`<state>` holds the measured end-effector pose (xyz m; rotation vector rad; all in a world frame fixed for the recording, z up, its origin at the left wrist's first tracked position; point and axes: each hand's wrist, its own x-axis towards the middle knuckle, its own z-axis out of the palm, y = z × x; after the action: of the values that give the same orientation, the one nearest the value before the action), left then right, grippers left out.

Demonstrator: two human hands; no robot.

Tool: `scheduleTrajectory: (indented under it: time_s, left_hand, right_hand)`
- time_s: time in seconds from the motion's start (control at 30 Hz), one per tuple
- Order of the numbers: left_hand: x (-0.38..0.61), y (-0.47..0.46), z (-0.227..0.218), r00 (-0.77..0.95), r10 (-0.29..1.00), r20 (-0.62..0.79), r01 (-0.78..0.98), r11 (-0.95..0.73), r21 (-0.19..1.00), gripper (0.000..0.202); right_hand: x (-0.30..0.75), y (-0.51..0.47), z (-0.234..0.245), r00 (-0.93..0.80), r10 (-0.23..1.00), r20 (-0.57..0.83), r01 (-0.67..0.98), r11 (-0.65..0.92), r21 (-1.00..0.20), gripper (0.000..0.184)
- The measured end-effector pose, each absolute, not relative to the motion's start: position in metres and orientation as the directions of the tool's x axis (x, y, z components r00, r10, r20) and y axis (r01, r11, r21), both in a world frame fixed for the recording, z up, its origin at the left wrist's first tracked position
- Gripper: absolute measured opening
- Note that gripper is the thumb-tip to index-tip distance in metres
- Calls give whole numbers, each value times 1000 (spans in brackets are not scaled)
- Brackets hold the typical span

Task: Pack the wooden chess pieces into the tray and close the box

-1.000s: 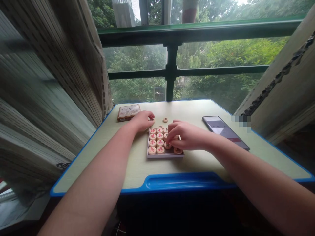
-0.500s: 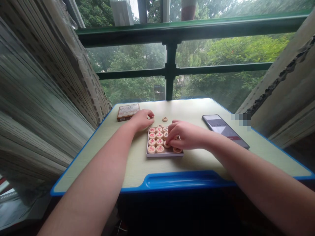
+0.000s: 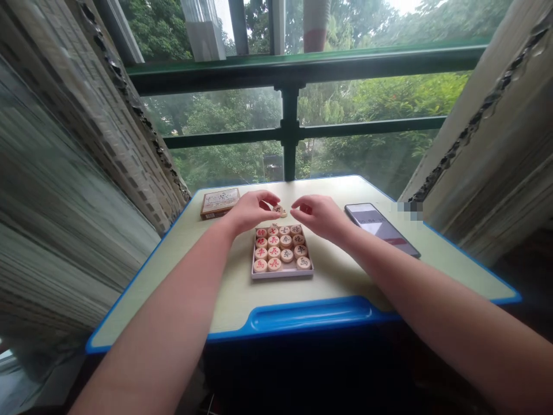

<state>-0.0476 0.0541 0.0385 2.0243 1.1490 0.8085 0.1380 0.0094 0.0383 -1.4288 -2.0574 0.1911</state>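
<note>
Beyond the box, my left hand [image 3: 258, 208] pinches a Chinese chess piece [image 3: 277, 210] between thumb and fingertips. A second Chinese chess piece [image 3: 284, 213] shows partly behind it. My right hand [image 3: 314, 212] faces it from the right, thumb and fingers apart with nothing between them. Below both hands lies a shallow white box [image 3: 283, 276] holding rows of round wooden pieces. Red-marked pieces [image 3: 273, 252] fill the two left columns, and black-marked pieces [image 3: 287, 255] stand mostly on the right. The near row has a gap in its third place.
A printed box lid [image 3: 219, 202] lies at the table's back left. On the right is a phone [image 3: 382, 229] with its screen lit. The table [image 3: 216, 314] has a blue rim and a blue trough [image 3: 311, 314] at its front. Curtains flank a green-framed window [image 3: 290, 132].
My right hand has let go of a piece in the box's third column and moved up and away. My left hand has shifted right and lifted a piece toward the right hand.
</note>
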Motion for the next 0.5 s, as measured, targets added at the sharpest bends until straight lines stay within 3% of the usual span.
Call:
scheduleTrajectory:
  time_s: [0.2,0.5]
  left_hand:
    - [-42,51,39,506,848,156,447,-413,793,41]
    - [-43,47,41,554,820,144,429,-429,795,38]
  right_hand:
    - [134,8,34,-232,942,243,733,334,-593,30]
    - [134,11,37,-88,989,116,596,145,-790,23]
